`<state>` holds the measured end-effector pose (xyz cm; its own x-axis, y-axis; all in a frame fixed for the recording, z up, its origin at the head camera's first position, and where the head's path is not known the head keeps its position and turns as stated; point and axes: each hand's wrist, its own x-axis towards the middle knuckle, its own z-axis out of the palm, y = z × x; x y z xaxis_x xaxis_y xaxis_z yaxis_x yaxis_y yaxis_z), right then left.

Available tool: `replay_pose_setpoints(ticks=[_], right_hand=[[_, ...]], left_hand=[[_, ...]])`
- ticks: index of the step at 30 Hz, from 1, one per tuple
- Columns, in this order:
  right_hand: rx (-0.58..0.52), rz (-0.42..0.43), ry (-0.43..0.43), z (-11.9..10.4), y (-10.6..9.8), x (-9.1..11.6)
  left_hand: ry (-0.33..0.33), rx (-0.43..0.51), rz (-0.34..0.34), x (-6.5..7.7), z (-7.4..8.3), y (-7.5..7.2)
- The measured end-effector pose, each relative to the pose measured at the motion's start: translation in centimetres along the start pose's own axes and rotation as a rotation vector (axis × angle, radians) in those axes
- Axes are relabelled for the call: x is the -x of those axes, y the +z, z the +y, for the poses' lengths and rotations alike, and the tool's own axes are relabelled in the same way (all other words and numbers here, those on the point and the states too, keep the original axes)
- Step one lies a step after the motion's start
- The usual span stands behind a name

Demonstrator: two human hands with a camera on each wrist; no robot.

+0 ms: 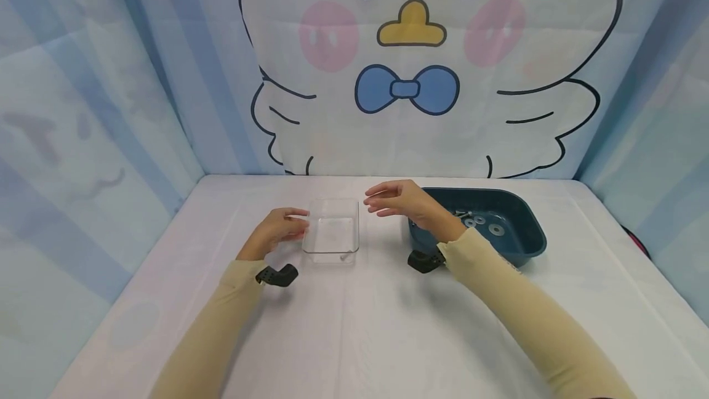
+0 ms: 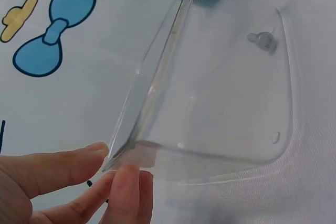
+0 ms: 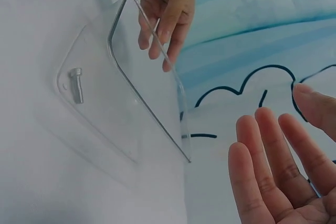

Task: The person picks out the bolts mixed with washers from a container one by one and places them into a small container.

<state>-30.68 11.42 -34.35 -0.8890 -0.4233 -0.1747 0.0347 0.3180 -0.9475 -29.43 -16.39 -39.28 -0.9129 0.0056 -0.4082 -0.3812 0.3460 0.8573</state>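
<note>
A clear plastic box (image 1: 332, 236) stands on the white-covered table with its open side up. One small metal bolt (image 3: 77, 85) lies on its bottom, close to the near end. My left hand (image 1: 277, 229) is at the box's left side, and in the left wrist view its thumb and fingers pinch the rim at a corner. To the right of the box, my right hand (image 1: 401, 202) hovers in the air with fingers loosely extended and nothing in them. Its forearm passes over a dark teal tray (image 1: 523, 223), hiding part of it.
Several metal washers (image 1: 496, 229) and some bolts (image 1: 463, 214) lie inside the teal tray. A curtain with a cartoon figure (image 1: 412, 88) hangs along the table's back edge, with more cloth at both sides. Each wrist wears a black camera strap.
</note>
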Motion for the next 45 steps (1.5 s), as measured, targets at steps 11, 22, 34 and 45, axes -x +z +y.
replay_pose_setpoints(ticks=[11, 22, 34, 45], right_hand=[[0.076, 0.012, -0.004, -0.3, -3.5, 1.7], [0.065, 0.033, 0.039, 0.3, -8.5, 3.3], [0.06, 0.073, 0.082, 2.9, -14.2, 4.7], [0.072, 0.058, 0.116, 5.7, -17.1, 4.9]], left_hand=[[0.0, -0.075, -0.014, -0.5, 1.1, -0.5], [0.005, -0.068, -0.022, -0.6, 1.1, -0.5], [-0.048, -0.05, 0.016, -0.9, 0.7, -0.2], [-0.05, -0.046, 0.026, -1.0, 0.6, 0.0]])
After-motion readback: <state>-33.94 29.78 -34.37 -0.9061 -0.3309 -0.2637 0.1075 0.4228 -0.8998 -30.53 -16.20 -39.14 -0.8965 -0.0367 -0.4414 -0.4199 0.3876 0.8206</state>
